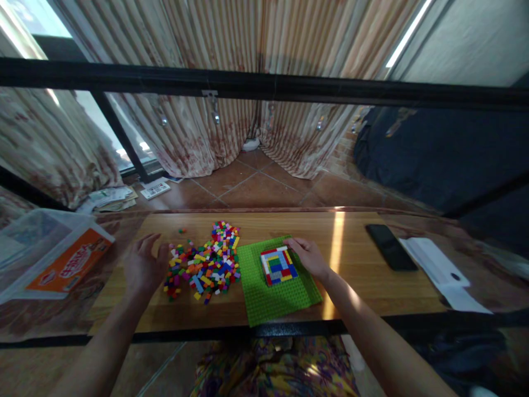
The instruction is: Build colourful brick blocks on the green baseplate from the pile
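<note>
My left hand [144,264] is at the left side of a loose heap of small colourful building bricks [206,267], its thumb and fingers apart with nothing visible between them. To the right of the heap, a green studded baseplate [264,306] lies at a slight slant on the wooden tabletop. On it stands a square brick build [279,266] in red, white, blue, yellow and green. My right hand [308,256] rests over the baseplate's far right corner, with stretched fingers touching near the build's far edge. The palm hides that corner of the plate.
A black phone [390,247] lies at the right of the wooden board [347,298], beside a white paper or box piece [438,264]. A clear plastic bin [53,223] with an orange label stands at the left. A dark metal bar [256,85] crosses beyond the table.
</note>
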### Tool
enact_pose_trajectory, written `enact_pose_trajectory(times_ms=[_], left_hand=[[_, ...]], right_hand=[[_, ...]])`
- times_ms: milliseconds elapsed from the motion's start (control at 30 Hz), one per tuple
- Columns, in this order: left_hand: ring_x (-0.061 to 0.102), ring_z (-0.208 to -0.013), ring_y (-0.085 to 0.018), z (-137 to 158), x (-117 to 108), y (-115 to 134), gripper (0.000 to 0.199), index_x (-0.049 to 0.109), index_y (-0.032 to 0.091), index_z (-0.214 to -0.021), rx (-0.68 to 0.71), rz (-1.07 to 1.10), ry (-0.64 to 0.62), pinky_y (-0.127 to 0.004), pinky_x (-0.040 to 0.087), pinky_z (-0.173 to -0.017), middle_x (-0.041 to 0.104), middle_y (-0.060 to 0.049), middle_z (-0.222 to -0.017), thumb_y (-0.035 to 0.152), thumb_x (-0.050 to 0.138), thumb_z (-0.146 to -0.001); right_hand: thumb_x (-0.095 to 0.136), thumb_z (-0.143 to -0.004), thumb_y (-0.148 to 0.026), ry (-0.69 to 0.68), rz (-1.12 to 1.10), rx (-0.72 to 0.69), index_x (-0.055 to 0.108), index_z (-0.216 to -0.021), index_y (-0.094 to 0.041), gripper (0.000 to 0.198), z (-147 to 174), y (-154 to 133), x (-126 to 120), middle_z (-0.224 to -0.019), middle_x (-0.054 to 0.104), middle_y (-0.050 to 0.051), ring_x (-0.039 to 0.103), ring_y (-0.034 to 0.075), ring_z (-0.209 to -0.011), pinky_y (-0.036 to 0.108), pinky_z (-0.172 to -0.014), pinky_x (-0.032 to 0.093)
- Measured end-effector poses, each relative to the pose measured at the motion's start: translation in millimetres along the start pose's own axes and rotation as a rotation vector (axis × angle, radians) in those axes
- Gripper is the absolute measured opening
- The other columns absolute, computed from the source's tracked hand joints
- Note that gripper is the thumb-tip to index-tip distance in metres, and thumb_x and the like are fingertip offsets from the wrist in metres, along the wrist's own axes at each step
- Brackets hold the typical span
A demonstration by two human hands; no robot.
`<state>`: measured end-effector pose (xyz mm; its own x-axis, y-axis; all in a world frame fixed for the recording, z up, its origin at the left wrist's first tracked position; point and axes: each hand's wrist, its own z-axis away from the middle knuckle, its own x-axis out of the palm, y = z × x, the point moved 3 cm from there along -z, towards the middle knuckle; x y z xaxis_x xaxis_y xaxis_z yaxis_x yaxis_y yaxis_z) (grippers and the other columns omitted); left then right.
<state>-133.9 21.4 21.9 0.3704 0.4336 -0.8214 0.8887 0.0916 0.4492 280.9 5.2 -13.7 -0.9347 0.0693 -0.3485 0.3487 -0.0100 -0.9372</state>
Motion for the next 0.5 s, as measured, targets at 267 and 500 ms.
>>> enact_pose_trajectory(times_ms=[267,500], left_hand=[[0.067,-0.103,-0.021,48,62,187,0.027,0.07,0.02,-0.106,0.219,0.533,-0.45,-0.035,0.05,-0.095,0.074,-0.007,-0.11,0.03,0.05,-0.091],[0.059,-0.067,-0.016,79,106,221,0.033,0.066,0.019,-0.067,0.186,0.432,-0.589,-0.029,0.04,-0.065,0.068,-0.005,-0.069,0.026,0.047,-0.093]], right_hand=[[0.05,-0.088,-0.047,0.025,0.097,-0.087,0.071,-0.074,-0.02,0.037,0,0,9,-0.08,0.072,0.003,0.065,0.019,-0.08,0.028,-0.074,0.049],[0.05,-0.091,-0.043,0.058,0.063,-0.164,0.069,-0.076,-0.021,0.032,5,1,11,-0.081,0.07,0.004,0.064,0.019,-0.081,0.03,-0.078,0.048]])
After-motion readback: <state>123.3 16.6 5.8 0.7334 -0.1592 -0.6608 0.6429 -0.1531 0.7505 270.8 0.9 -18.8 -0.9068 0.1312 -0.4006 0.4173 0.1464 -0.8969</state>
